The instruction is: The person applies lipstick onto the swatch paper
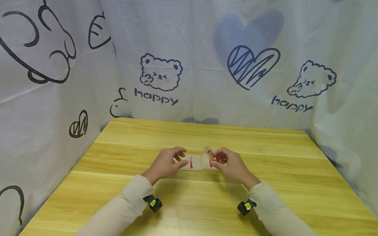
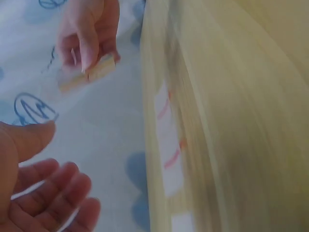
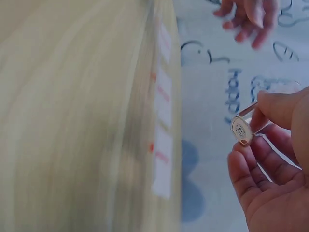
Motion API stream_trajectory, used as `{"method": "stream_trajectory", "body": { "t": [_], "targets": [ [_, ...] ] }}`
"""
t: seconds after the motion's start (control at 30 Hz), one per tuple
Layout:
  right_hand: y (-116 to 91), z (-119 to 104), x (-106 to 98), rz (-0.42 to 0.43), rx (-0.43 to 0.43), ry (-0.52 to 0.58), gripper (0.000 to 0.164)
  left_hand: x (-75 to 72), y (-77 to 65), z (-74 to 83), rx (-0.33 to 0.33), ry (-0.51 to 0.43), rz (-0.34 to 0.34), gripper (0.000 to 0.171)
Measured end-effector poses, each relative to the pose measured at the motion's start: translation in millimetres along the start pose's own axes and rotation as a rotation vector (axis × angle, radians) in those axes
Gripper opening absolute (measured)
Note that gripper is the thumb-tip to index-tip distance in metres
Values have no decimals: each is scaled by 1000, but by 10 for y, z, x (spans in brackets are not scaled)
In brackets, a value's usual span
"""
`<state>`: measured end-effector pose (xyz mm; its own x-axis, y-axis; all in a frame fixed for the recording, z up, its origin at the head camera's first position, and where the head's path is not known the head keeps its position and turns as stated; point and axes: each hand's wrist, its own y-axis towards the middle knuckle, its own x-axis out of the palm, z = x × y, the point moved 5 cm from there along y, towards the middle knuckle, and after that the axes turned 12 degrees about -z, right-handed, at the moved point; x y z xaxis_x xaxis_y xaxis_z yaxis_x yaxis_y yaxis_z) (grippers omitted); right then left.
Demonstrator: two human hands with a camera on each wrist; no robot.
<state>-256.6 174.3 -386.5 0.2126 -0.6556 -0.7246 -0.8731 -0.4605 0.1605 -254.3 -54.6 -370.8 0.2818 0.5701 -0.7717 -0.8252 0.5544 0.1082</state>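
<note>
My right hand (image 1: 231,164) pinches a small clear cylindrical container (image 1: 209,152) between thumb and fingers. It is held tilted above the table, and its round end (image 3: 241,130) carries tiny printed text in the right wrist view. What kind of container it is, I cannot tell. Opposite it, my left hand (image 1: 166,163) hovers with fingers spread and loosely bent, holding nothing. Under and between the hands, white strips (image 1: 195,163) with red marks lie in a row on the table. The left hand's fingers hide the leftmost part of that row.
The yellow wood-grain table (image 1: 177,203) reaches back to a white curtain (image 1: 200,39) printed with bears and hearts, which also hangs along both sides. Black wrist cameras (image 1: 155,204) sit by both sleeves.
</note>
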Motion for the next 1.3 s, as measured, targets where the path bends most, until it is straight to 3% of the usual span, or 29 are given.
{"method": "stream_trajectory", "body": {
  "t": [0.3,0.47,0.77,0.97,1.3],
  "targets": [
    [-57,471,-121,76,142,44,21,-73,-174,-497,-278,44,-119,55],
    [-109,646,-136,68,217,13,20,-44,-258,-653,-375,54,-204,61],
    [-140,755,-121,22,236,-56,19,-1,-332,-705,-387,79,-270,55],
    [-136,771,-120,1,248,-96,20,8,-332,-695,-383,67,-271,54],
    [-150,775,-120,-25,251,-73,20,22,-328,-681,-369,73,-269,51]
  ]
}}
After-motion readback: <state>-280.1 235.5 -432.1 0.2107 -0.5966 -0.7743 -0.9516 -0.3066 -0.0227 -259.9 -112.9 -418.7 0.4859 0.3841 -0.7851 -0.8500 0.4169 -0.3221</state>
